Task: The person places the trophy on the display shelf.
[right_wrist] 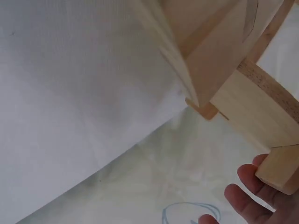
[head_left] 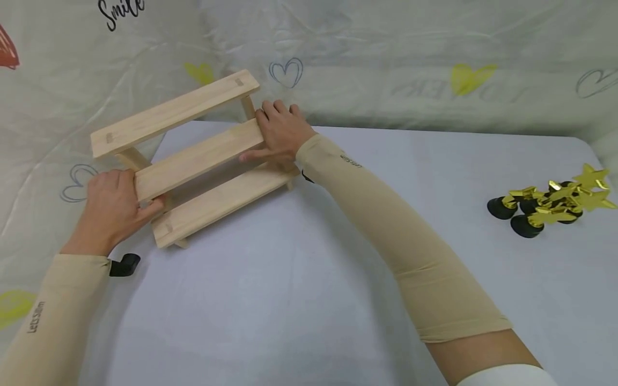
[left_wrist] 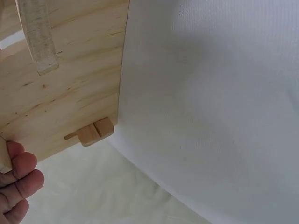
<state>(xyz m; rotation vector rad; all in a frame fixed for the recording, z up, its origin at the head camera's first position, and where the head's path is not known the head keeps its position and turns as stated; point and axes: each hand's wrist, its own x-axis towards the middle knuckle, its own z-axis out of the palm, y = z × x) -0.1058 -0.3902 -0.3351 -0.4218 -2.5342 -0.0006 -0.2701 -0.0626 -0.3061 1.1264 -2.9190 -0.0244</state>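
Note:
A three-tier stepped stand of pale wood point(head_left: 198, 159) is tilted at the table's far left, its boards running up to the right. My left hand point(head_left: 112, 210) grips the left end of its middle board, thumb on the near side. At that board's right end, my right hand point(head_left: 285, 131) holds on, its thumb stretched along the front edge. In the left wrist view, curled fingertips point(left_wrist: 25, 179) show beside the wooden board point(left_wrist: 79, 70). Fingers point(right_wrist: 245, 198) in the right wrist view curl about a board end beside the wooden frame point(right_wrist: 261, 105).
Several gold star trophies point(head_left: 550, 216) with black bases are grouped at the table's right. A white cover lies over the table point(head_left: 309, 300). Behind it hangs a pale sheet point(head_left: 367, 69) printed with hearts and words.

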